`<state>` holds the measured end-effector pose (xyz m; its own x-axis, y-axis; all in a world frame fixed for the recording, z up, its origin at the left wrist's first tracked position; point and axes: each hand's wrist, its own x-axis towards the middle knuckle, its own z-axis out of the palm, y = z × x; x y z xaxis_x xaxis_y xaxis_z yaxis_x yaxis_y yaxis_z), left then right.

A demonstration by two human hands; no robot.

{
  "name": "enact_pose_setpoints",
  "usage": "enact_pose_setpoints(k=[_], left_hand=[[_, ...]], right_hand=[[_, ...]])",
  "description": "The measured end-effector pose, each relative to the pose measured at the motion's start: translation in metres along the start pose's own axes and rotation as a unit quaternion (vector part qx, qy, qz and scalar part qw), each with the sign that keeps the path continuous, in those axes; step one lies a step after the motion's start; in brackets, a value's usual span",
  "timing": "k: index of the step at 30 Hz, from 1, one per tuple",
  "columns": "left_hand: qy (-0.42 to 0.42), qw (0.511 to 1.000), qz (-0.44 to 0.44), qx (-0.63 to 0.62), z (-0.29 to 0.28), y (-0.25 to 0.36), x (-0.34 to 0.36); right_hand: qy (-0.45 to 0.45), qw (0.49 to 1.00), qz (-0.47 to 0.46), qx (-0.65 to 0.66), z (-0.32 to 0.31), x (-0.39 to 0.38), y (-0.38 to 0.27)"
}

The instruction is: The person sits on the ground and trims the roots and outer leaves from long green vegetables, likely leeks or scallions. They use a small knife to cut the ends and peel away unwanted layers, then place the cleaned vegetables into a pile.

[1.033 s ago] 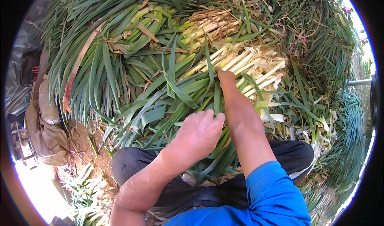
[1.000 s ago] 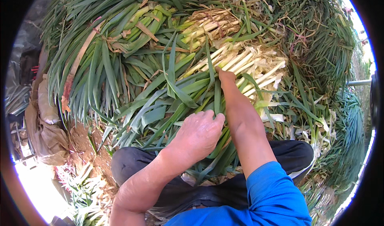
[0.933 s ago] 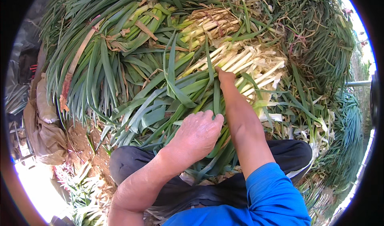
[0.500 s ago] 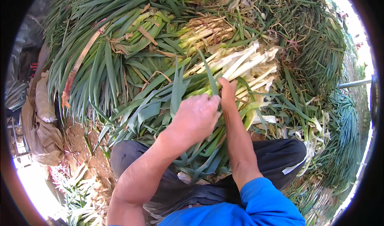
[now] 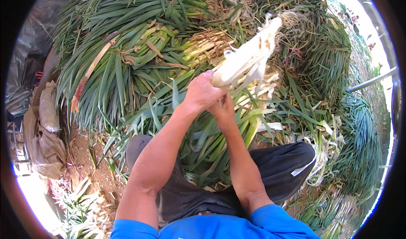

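Note:
A green onion with a thick white base is raised above the pile, its frayed roots pointing up and to the right. My left hand is closed round it where the white meets the green. Pressed against that grip, my right hand is closed too; its fingers are partly hidden, but it seems to grasp the same stalk. Below my hands lies a loose heap of green onions, leaves across my lap. Loose papery skin hangs from the raised stalk.
Large stacks of green onions stand ahead on the left and right. Peeled pale skins lie by my right knee. Cleaned onions rest on the soil at lower left, near a brown cloth bundle. A metal pole crosses the far right.
My hands have come together and lifted the green onion out of the heap, its white end swinging up and away. Loose skin now flutters from it.

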<state>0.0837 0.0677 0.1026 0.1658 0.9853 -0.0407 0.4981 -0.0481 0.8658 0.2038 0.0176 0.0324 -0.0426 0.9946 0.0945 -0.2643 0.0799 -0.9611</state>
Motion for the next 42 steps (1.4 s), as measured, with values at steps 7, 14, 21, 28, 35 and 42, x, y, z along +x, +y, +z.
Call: enact_pose_setpoints(k=[7, 14, 21, 28, 35, 42], left_hand=[[-0.023, 0.996, -0.036, -0.073, -0.014, 0.005, 0.005], [-0.061, 0.983, 0.002, -0.176, -0.019, 0.009, 0.01], [-0.135, 0.986, 0.055, -0.075, -0.006, 0.012, 0.001], [-0.149, 0.982, 0.072, 0.091, 0.007, 0.046, -0.027], [-0.118, 0.978, 0.09, 0.15, -0.001, 0.058, -0.049], [-0.101, 0.975, 0.09, 0.179, -0.01, 0.063, -0.054]], right_hand=[[0.061, 0.994, 0.074, -0.045, -0.036, 0.005, -0.01], [-0.032, 0.96, 0.06, -0.272, -0.019, 0.001, -0.026], [0.05, 0.996, 0.069, -0.006, -0.036, 0.007, -0.022], [-0.047, 0.915, -0.067, 0.395, -0.05, 0.043, -0.1], [0.171, 0.899, -0.056, 0.398, -0.087, 0.085, -0.177], [0.302, 0.904, -0.066, 0.296, -0.189, 0.147, -0.248]])
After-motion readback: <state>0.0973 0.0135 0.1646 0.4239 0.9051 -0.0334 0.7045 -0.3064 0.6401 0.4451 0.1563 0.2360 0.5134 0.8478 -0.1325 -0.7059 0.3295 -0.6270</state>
